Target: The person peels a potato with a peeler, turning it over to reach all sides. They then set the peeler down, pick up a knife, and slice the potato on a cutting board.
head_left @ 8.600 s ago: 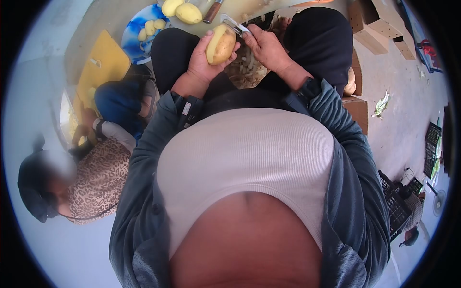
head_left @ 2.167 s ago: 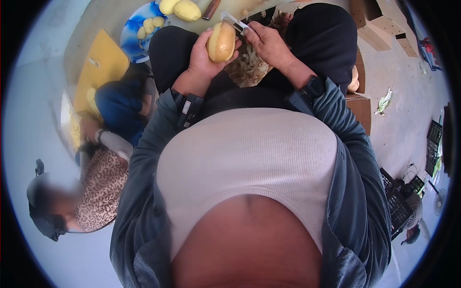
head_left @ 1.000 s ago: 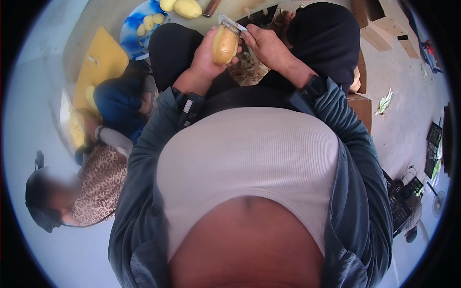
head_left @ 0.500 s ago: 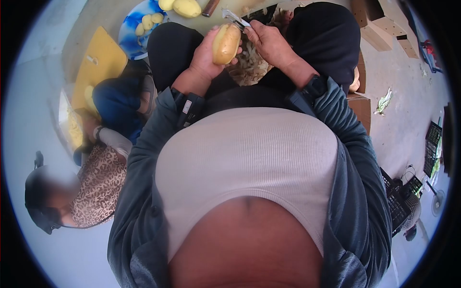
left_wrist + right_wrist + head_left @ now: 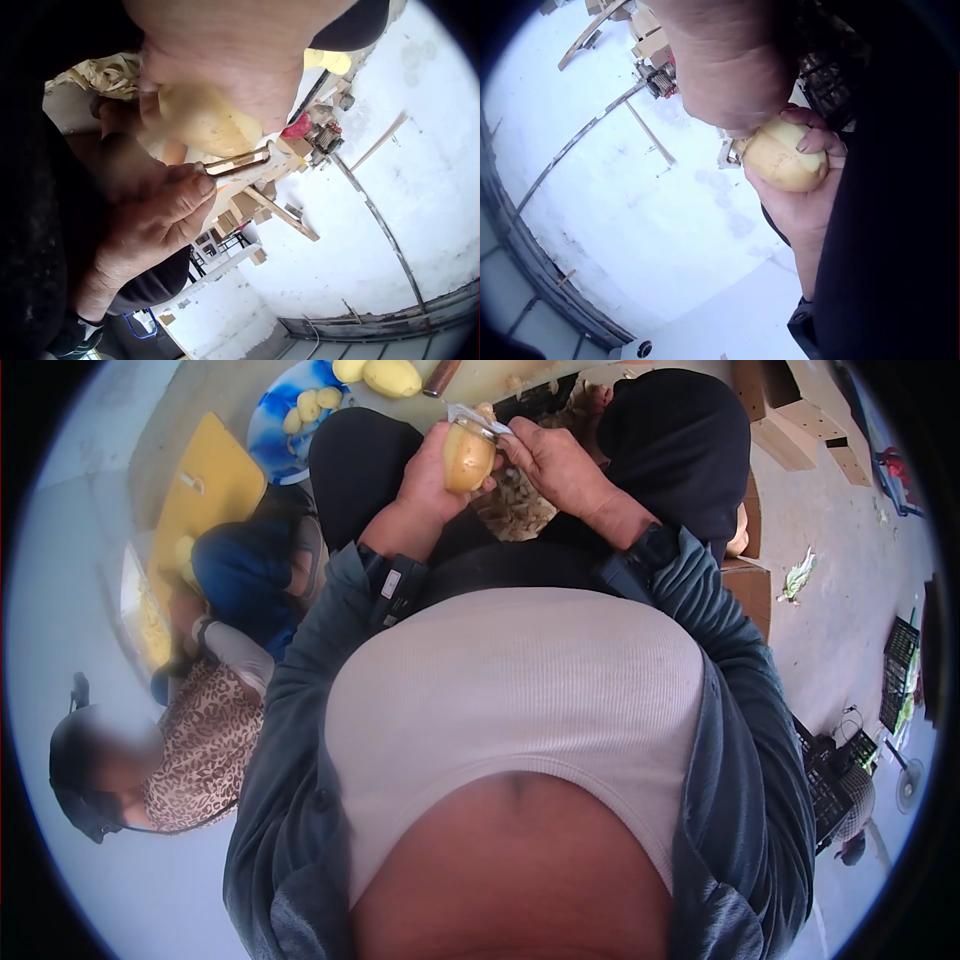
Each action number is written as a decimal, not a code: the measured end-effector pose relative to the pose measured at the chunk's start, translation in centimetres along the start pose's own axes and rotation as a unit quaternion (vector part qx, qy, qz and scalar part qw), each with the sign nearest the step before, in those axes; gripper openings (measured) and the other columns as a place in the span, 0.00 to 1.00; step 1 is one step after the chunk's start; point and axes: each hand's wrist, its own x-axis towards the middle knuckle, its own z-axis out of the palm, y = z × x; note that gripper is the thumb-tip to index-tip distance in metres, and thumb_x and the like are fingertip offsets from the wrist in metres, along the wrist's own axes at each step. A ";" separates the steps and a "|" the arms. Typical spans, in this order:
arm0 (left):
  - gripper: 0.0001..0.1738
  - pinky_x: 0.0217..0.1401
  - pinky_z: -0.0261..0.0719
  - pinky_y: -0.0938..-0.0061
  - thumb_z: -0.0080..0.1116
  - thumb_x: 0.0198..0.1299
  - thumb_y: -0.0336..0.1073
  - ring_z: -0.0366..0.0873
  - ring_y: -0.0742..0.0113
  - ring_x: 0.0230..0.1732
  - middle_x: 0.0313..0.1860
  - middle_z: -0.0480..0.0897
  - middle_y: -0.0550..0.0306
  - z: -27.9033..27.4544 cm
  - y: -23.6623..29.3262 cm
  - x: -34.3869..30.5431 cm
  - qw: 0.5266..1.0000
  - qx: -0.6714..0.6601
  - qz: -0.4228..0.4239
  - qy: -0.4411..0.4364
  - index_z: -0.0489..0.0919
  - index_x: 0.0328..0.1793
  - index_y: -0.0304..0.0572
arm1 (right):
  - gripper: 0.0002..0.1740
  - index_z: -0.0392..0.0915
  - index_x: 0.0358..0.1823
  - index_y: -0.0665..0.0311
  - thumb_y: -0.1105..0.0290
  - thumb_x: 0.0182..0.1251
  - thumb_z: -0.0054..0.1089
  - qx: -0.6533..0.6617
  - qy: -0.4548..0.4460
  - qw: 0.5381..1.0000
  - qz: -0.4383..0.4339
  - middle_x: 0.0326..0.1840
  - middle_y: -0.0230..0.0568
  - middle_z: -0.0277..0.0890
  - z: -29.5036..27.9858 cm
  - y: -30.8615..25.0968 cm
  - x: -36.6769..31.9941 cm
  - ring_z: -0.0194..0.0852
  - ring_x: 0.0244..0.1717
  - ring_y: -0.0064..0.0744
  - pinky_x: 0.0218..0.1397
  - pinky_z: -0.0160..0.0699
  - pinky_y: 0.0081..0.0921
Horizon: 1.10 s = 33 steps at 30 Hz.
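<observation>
My left hand [image 5: 425,485] grips a large, partly peeled potato [image 5: 468,460], fingers wrapped round its side, between the knees. Brown skin faces up in the head view, while a pale peeled strip shows in the right wrist view. My right hand [image 5: 560,460] holds a peeler [image 5: 238,163] by its handle, thumb and fingers pinched along it. The peeler's blade lies across the potato's far end, with a bit of peel [image 5: 486,410] beside it. Below the hands is a heap of peelings [image 5: 517,510].
Peeled potatoes [image 5: 392,377] and a wooden handle [image 5: 442,377] lie ahead. A blue-and-white dish [image 5: 264,438] holds smaller peeled pieces. Another person [image 5: 205,740] sits at left near a yellow board [image 5: 205,490]. Cardboard boxes [image 5: 778,440] and black crates [image 5: 825,790] stand at right.
Half a second ago the peeler was off the potato's far end; now it lies across it. Since the earliest frame, the left hand has turned the potato, and the other person has shifted.
</observation>
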 end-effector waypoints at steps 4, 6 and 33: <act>0.26 0.33 0.75 0.67 0.40 0.65 0.57 0.78 0.58 0.40 0.45 0.80 0.54 0.2 -0.1 -0.4 0.999 0.031 0.005 -0.008 0.73 0.56 0.47 | 0.16 0.68 0.36 0.65 0.57 0.71 0.45 -0.084 -0.007 0.995 0.046 0.28 0.55 0.76 -0.8 0.1 0.5 0.75 0.34 0.59 0.37 0.74 0.47; 0.26 0.33 0.75 0.67 0.40 0.66 0.57 0.78 0.57 0.40 0.45 0.80 0.54 0.0 -0.1 -0.4 0.999 0.045 0.002 -0.002 0.73 0.56 0.46 | 0.17 0.67 0.35 0.65 0.57 0.70 0.45 -0.081 -0.010 0.995 0.050 0.27 0.55 0.76 -0.4 0.1 0.4 0.75 0.34 0.59 0.37 0.74 0.48; 0.24 0.52 0.74 0.57 0.40 0.66 0.51 0.74 0.50 0.49 0.48 0.76 0.45 -2.4 1.0 0.8 0.962 -0.173 0.005 -0.214 0.72 0.55 0.40 | 0.14 0.73 0.44 0.66 0.62 0.69 0.49 0.076 -0.229 0.969 -0.042 0.28 0.56 0.75 -0.3 -0.9 -0.7 0.75 0.30 0.53 0.37 0.74 0.39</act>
